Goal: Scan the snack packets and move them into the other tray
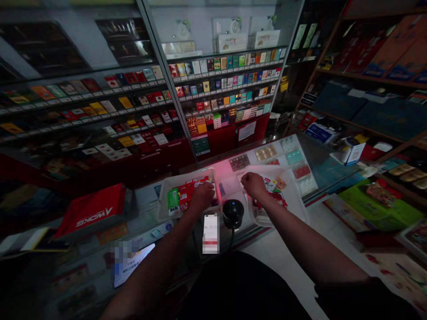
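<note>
My left hand point(203, 196) is over the right side of a white plastic basket point(162, 202) of snack packets. Its fingers curl down by a red packet point(186, 193); whether they grip one is hidden. A green packet point(173, 202) lies at the left of that basket. My right hand point(254, 184) is closed at the left rim of a second white basket point(298, 206), and what it holds, if anything, cannot be made out. White and red packets point(269, 183) lie inside there. Between the baskets stands a black scanner point(232, 212), with a reddish glow on the counter behind it.
A phone point(211, 233) rests before the scanner, and a lit tablet point(133, 266) lies at left on the glass counter point(187, 238). A red box point(95, 209) stands farther left. Shelves of small packs point(227, 82) rise behind; more boxes point(383, 202) are at right.
</note>
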Tool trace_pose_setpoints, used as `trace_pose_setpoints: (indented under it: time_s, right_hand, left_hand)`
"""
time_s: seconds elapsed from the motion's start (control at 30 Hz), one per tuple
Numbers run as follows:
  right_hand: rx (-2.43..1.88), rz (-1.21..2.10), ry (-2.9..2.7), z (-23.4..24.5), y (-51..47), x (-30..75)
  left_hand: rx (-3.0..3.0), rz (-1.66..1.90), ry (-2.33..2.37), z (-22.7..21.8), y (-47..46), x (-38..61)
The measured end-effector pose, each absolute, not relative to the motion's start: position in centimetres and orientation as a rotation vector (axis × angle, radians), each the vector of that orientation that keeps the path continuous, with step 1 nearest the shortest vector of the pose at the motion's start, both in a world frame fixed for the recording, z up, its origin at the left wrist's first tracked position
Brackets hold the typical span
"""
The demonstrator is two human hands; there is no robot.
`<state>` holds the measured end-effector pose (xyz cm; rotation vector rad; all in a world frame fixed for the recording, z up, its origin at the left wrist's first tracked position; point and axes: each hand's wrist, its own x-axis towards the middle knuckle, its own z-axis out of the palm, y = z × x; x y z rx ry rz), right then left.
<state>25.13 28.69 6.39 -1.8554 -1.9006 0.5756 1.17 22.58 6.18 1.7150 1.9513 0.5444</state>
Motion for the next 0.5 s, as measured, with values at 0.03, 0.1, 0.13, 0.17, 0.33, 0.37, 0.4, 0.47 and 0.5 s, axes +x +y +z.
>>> trace_pose_setpoints:
  time_s: [0.03,0.1,0.13,0.17,0.33,0.37,0.4,0.47,0.5]
  right_hand:
    - [-1.842,0.596,-1.903,6.6,28.6,24.2]
    - [-1.817,0.641,-1.910,6.8,28.3,22.3]
    - [-1.809,0.664,-1.914,6.8,28.2,21.4]
    - [-1.799,0.682,-1.924,6.8,28.0,20.5]
    - [-1.740,0.690,-2.015,6.0,27.4,16.0]
    - [-1.747,0.695,-2.034,5.8,27.4,15.0]
    - [-1.757,0.704,-2.057,5.6,27.3,14.1]
    - [-1.776,0.736,-2.117,5.2,27.2,12.4]
    - [-1.783,0.753,-2.151,5.0,27.2,11.7]
  left_hand:
    - [1.687,0.540,1.985,6.2,22.4,0.0]
    - [1.640,0.538,2.054,6.1,21.9,-2.1]
    - [1.630,0.544,2.081,6.0,21.7,-3.0]
    - [1.622,0.546,2.102,6.0,21.5,-3.8]
    - [1.574,0.486,2.168,5.1,20.5,-6.7]
    - [1.575,0.460,2.182,5.0,20.3,-7.1]
    - [1.589,0.424,2.189,4.8,20.1,-7.5]
    - [1.610,0.330,2.192,4.4,19.7,-8.2]
    - [1.612,0.281,2.192,4.3,19.4,-8.4]
